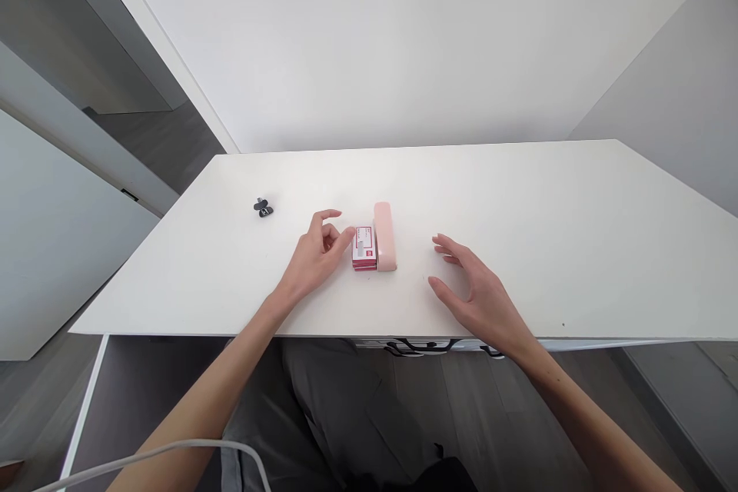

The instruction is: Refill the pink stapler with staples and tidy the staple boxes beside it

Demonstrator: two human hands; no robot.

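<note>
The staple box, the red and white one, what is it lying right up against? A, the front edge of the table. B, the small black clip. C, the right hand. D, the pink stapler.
D: the staple box lies flush along the left side of the pink stapler, with the left hand close at its other side.

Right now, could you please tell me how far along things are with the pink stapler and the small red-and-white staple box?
Done: nothing visibly; the pink stapler lies closed beside the small red-and-white staple box. In hand: the left hand reaches the box's edge, fingers open; the right hand hovers apart. Left: lifting either item; the black binder clip sits untouched.
</note>
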